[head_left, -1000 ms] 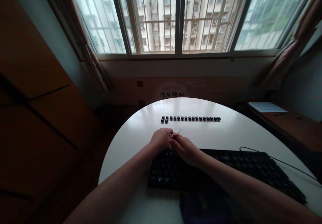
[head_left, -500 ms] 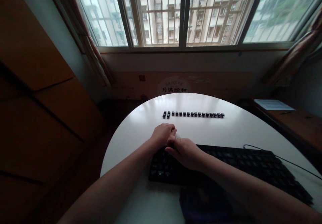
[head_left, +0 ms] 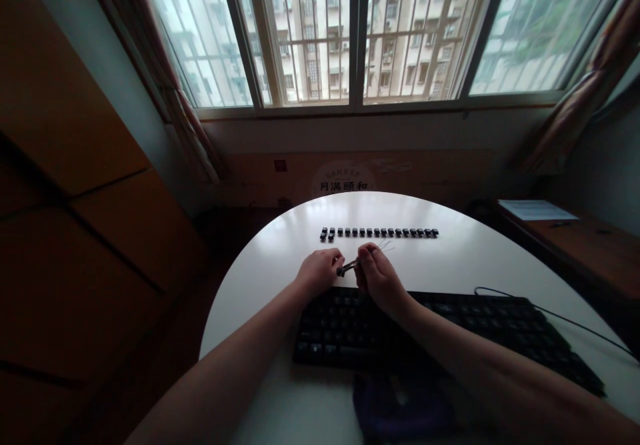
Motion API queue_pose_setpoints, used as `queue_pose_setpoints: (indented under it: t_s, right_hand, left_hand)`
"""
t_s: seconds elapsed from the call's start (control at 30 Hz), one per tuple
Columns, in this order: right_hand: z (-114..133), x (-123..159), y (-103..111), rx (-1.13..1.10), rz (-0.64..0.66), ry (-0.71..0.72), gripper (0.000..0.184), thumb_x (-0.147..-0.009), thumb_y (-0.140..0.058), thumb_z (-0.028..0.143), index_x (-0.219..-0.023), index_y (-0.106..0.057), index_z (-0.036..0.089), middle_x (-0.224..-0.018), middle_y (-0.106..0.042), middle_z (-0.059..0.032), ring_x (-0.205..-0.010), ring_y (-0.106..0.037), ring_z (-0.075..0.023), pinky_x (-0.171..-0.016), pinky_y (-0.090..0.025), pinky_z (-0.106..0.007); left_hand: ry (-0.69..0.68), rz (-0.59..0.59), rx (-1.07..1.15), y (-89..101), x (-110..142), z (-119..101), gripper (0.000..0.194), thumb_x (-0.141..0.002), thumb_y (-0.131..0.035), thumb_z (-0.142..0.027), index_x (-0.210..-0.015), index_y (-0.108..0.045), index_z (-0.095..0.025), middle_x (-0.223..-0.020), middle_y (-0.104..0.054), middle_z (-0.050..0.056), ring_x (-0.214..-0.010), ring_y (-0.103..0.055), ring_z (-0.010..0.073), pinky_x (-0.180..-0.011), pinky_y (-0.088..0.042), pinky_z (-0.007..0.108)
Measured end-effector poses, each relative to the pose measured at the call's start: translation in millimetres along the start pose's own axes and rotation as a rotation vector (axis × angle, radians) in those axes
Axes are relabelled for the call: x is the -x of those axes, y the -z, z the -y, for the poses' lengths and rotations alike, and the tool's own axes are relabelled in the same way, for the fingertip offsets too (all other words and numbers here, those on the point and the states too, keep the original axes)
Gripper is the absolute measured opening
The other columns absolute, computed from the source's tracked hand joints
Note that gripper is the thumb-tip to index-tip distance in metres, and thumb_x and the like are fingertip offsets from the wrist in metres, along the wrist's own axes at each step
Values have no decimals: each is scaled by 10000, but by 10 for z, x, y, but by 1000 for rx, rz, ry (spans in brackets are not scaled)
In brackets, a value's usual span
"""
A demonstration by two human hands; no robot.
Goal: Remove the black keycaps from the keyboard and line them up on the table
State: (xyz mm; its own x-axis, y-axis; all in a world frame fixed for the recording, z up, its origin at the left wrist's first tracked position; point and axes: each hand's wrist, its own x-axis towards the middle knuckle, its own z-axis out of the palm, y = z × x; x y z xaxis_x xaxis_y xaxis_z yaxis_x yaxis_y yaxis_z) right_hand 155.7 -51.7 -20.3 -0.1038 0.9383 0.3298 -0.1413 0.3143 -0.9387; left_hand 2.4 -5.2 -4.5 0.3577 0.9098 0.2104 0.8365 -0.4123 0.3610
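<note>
Black keyboard (head_left: pixel 385 338), black keycaps (head_left: pixel 369 233), white table (head_left: pixel 260 285), orange-brown cabinet (head_left: pixel 60 98), and a dim object (head_left: pixel 400 408), seemingly dark purple

Dark characters (head_left: pixel 343 187) on the low brown panel (head_left: pixel 440 170): I read 月满颐和. Arched line (head_left: pixel 343 173) above them too small for me. Keyboard (head_left: pixel 325 328) legends too dim, print on the paper sheet (head_left: pixel 537 209) too faint.

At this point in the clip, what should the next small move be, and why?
Probably the left hand should ease the small black piece off the thin tool: the right hand grips the tool, and the piece sits at its end, close beside the left hand. Whether they touch is unclear.
</note>
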Motion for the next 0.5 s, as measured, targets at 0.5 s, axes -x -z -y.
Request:
queue_pose_setpoints:
  t_s: [0.5]
  right_hand:
    - [-12, -27, -16, -40, -65, 98, 126, -893, -464, 336, -867, -477, 213, -688, -446, 51, -449, -366, -59, -414, -295, -189]
  left_hand:
    - [-172, -14, 471, 53, -3, 63, 357, -951, -321, -452, -766, -502, -205, -690, -571, -3, -628, -543, 153, -614, -441, 272]
